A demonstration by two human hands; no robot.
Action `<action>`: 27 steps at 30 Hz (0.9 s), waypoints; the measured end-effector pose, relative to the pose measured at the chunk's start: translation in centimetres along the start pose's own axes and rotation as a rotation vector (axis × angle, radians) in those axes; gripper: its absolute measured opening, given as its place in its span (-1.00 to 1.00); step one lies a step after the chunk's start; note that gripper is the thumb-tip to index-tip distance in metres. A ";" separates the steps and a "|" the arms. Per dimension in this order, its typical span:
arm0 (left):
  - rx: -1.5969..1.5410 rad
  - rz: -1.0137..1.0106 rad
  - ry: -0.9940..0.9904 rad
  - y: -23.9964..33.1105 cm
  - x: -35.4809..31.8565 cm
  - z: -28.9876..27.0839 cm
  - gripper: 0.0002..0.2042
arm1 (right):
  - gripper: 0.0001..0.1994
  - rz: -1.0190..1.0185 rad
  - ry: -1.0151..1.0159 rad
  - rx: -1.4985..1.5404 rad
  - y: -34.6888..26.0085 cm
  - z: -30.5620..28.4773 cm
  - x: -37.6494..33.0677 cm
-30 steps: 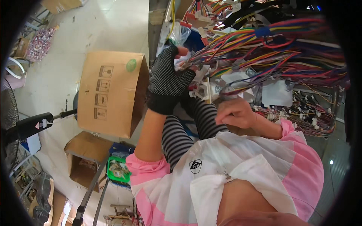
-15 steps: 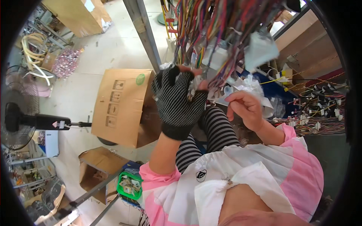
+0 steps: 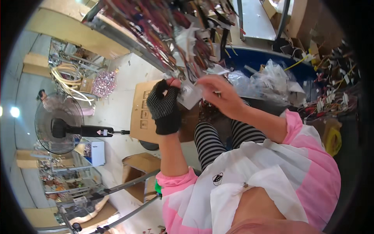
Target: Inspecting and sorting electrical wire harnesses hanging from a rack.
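My left hand [image 3: 165, 103], in a black-and-white striped fingerless glove, is closed with thumb and finger pinched at the edge of a small clear plastic bag [image 3: 189, 96]. The bag hangs between my two hands, under the lower ends of a thick bundle of coloured wires [image 3: 156, 27]. My bare right hand [image 3: 222, 95] is on the bag's other side, its bent fingers drawn together by the wire ends. What those fingertips hold, if anything, is hidden. White connectors and plastic wrapping [image 3: 187, 39] hang among the wires.
Below my hands stands a cardboard box [image 3: 140, 117]; a second open box [image 3: 142, 171] is nearer. A fan [image 3: 59, 126] stands left. Crumpled clear plastic [image 3: 272, 84] fills part of a blue bin [image 3: 249, 58] at right, beside heaped wire harnesses [image 3: 331, 93]. A metal post [image 3: 128, 45] slants behind the bundle.
The view has swung, so the fan and boxes sit farther right. My right hand has come up to the wire ends, close to my left. A clear bag now shows between them.
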State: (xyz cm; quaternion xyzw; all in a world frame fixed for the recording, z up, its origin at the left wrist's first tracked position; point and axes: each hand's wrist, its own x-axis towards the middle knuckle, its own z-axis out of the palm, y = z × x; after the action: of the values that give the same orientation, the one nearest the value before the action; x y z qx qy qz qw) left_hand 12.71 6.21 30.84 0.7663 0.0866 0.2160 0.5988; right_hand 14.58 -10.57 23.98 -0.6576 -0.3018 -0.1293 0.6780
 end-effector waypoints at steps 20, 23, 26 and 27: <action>-0.369 -0.109 -0.488 -1.5 2.4 -2.2 -0.73 | -0.63 0.668 -0.462 0.890 -0.3 2.0 3.0; -0.027 -0.048 -0.212 -2.4 3.2 -4.0 -0.77 | -0.75 0.132 0.061 -0.250 0.5 0.1 2.2; 0.124 0.098 0.051 -2.9 2.6 -1.8 -0.75 | -0.81 0.022 0.235 -0.679 1.1 -2.1 3.7; 0.283 0.264 0.185 -2.4 1.9 -0.5 -0.74 | -0.81 0.024 0.254 -0.721 1.9 -2.5 4.4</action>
State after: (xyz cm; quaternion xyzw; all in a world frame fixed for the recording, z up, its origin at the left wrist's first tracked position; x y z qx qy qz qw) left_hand 14.47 7.97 29.08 0.8244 0.0694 0.3475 0.4414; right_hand 19.70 -11.80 25.04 -0.8361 -0.1427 -0.2998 0.4366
